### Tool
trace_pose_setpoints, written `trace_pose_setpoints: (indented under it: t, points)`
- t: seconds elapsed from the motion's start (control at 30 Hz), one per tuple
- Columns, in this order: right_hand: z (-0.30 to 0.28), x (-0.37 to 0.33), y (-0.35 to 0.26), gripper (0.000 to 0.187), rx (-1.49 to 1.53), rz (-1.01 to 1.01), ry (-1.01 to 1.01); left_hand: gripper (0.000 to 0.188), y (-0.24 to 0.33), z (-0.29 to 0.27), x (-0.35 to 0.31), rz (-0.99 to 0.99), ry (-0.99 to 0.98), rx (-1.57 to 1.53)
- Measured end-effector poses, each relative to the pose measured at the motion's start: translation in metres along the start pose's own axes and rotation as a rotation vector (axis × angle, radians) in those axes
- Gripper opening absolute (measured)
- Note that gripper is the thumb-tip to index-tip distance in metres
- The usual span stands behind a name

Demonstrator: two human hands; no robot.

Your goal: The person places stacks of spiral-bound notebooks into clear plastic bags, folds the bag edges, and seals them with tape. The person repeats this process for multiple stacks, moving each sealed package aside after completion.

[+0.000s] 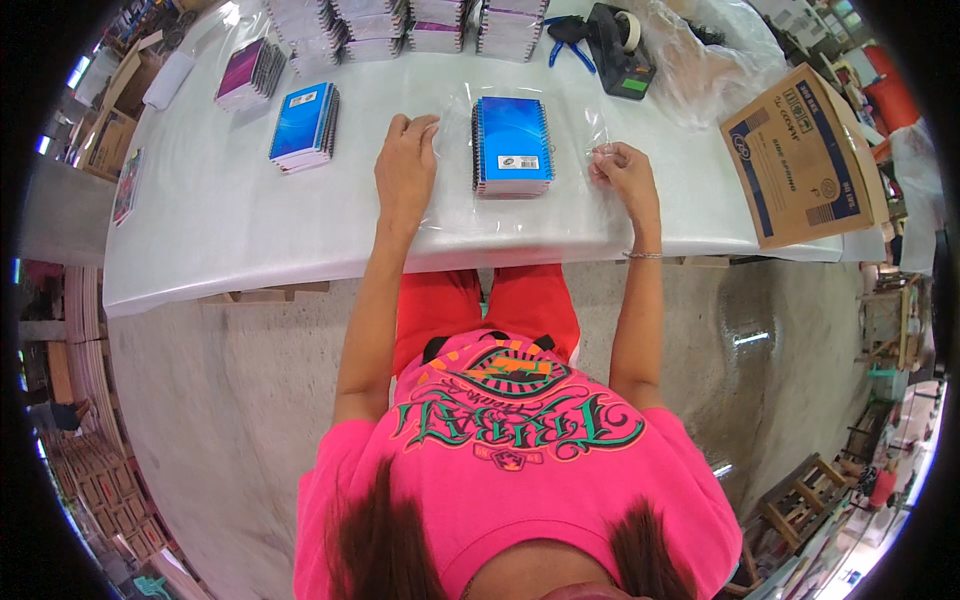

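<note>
A stack of blue spiral-bound notebooks [511, 135] lies in front of me on a sheet of transparent plastic film [455, 205]. The film spreads out to both sides of the stack. On its left side my left hand [406, 170] has its fingers curled together at the film's edge. Opposite, my right hand [628, 178] pinches the film between thumb and fingers. Neither hand touches the notebooks. A second blue notebook stack [303, 125] rests to the left of my left hand.
Farther left is a purple notebook stack [250, 75]. Several taller notebook stacks [370, 28] line the table's far side. A black tape dispenser [622, 55], blue-handled pliers [571, 42] and crumpled plastic [700, 65] are at far right. A cardboard box [805, 155] stands on the right end.
</note>
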State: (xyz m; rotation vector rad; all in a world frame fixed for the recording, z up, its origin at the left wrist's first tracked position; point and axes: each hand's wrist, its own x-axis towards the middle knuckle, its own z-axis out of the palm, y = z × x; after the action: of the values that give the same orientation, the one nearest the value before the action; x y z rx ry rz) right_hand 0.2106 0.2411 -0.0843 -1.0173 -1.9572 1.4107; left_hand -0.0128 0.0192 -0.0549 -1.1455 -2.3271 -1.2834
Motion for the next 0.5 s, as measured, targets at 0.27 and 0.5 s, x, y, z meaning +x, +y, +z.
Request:
trace_pose_setpoints:
  t: [0.27,0.5]
  points:
    - [-0.014,0.013,-0.015,0.026,0.0,0.081,-0.185,0.021,0.0,0.006,0.004,-0.044,-0.168,0.095]
    - [-0.021,0.026,-0.019,0.027,0.07,0.14,-0.35,0.032,-0.015,0.011,0.014,0.083,-0.1,0.092]
